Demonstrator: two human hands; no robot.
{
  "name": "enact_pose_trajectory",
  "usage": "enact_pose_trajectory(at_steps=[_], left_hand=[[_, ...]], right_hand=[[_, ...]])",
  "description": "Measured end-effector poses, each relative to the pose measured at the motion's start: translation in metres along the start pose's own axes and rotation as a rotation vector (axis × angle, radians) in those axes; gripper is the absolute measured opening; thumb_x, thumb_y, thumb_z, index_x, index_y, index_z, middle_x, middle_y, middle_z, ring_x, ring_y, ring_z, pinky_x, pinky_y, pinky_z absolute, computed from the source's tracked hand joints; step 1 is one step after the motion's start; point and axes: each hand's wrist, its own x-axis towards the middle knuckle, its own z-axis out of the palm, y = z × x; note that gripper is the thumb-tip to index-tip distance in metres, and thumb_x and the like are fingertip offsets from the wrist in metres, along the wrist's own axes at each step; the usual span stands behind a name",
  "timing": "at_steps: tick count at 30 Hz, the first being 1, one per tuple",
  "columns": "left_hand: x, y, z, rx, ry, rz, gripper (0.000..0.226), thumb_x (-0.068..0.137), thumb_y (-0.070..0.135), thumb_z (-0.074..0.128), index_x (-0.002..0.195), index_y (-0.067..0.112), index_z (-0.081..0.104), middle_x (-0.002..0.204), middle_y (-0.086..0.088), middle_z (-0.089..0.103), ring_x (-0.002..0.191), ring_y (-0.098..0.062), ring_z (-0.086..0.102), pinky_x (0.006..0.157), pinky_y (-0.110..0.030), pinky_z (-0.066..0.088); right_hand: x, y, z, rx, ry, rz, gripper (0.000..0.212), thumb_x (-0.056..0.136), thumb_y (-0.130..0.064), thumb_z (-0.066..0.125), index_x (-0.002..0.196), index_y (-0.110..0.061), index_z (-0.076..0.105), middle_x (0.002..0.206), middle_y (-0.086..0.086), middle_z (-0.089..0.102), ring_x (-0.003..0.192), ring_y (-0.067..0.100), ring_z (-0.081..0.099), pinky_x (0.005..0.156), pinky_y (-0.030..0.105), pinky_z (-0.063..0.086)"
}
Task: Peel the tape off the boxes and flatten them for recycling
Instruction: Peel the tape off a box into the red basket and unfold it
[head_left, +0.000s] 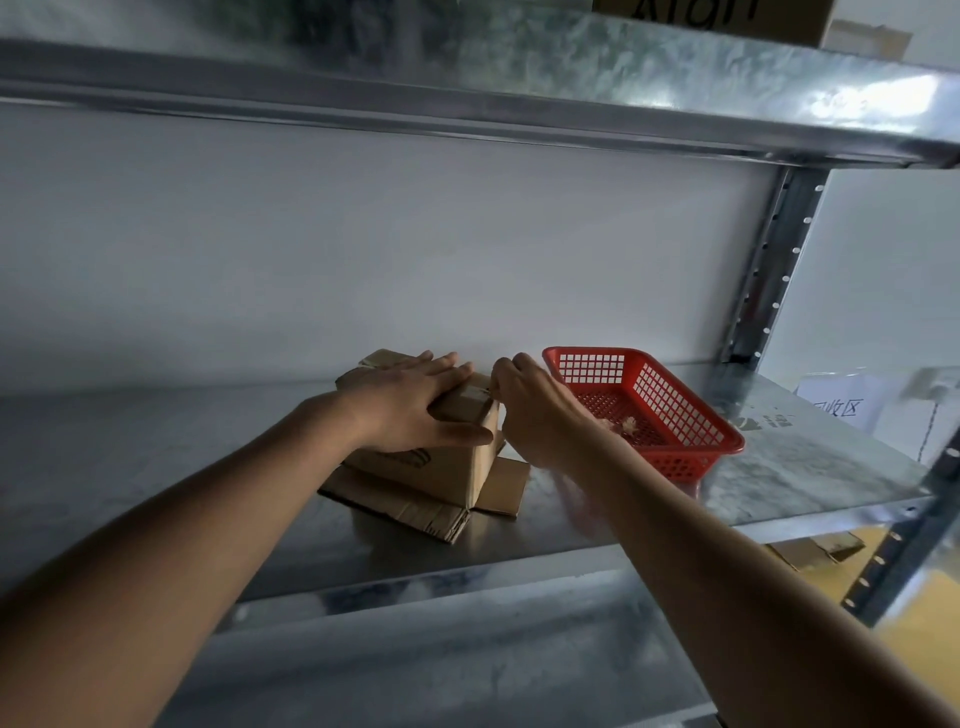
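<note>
Galvanized shelf (779, 467) against white wall: left hand (415, 405) presses box (441, 457), right fingers (501, 376) pinch tape (480, 392).

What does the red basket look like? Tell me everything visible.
The red basket is a shallow rectangular plastic tray with grid-perforated walls and floor. It sits upright on the metal shelf, right of the box. Small pale crumpled scraps lie inside. The right hand overlaps its near-left corner in view; contact cannot be told.
</note>
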Motion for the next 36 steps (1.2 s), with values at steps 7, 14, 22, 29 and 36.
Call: enact_pose_trajectory(at_steps=[7, 14, 22, 29, 36], left_hand=[[0.002, -0.004, 0.003, 0.030, 0.034, 0.031, 0.121, 0.060, 0.111, 0.018, 0.162, 0.046, 0.002, 0.171, 0.019, 0.001, 0.158, -0.009, 0.000, 0.123, -0.049, 0.018], [0.004, -0.005, 0.002, -0.001, 0.012, 0.027, 0.122, 0.057, 0.112, 0.021, 0.161, 0.050, 0.003, 0.170, 0.023, -0.001, 0.157, -0.005, 0.000, 0.125, -0.050, 0.017], [0.002, -0.004, 0.004, -0.046, 0.003, 0.000, 0.125, 0.052, 0.114, 0.019, 0.159, 0.053, -0.001, 0.167, 0.030, -0.008, 0.156, -0.002, -0.004, 0.125, -0.051, 0.014], [0.003, -0.005, 0.006, -0.039, 0.035, 0.008, 0.124, 0.054, 0.114, 0.020, 0.160, 0.053, 0.001, 0.167, 0.030, -0.007, 0.156, -0.001, -0.003, 0.124, -0.048, 0.013], [0.001, -0.010, 0.012, 0.016, 0.145, 0.102, 0.097, 0.076, 0.099, 0.035, 0.159, 0.052, 0.014, 0.170, 0.023, 0.010, 0.157, -0.007, 0.007, 0.122, -0.050, 0.019]], right_hand=[[0.009, 0.003, -0.008, 0.300, -0.029, 0.162, 0.014, 0.100, -0.003, 0.050, 0.098, -0.017, 0.049, 0.100, 0.005, 0.061, 0.085, 0.020, 0.062, 0.063, 0.032, 0.051], [-0.007, 0.010, -0.007, 0.854, 0.139, 0.415, 0.019, 0.092, -0.006, 0.076, 0.110, -0.006, 0.071, 0.093, 0.010, 0.077, 0.078, 0.020, 0.078, 0.078, 0.042, 0.065], [-0.019, -0.002, 0.016, 0.911, 0.312, 0.446, 0.010, 0.088, -0.009, 0.080, 0.081, -0.016, 0.080, 0.072, 0.003, 0.077, 0.067, 0.020, 0.077, 0.072, 0.046, 0.065], [-0.011, -0.010, 0.023, 0.742, 0.155, 0.454, 0.016, 0.097, -0.005, 0.054, 0.095, -0.012, 0.068, 0.095, 0.011, 0.074, 0.090, 0.031, 0.073, 0.083, 0.054, 0.061], [-0.005, 0.000, -0.015, 0.964, -0.149, 0.424, 0.017, 0.106, -0.007, 0.050, 0.096, 0.001, 0.062, 0.090, 0.014, 0.062, 0.068, 0.019, 0.065, 0.062, 0.031, 0.060]])
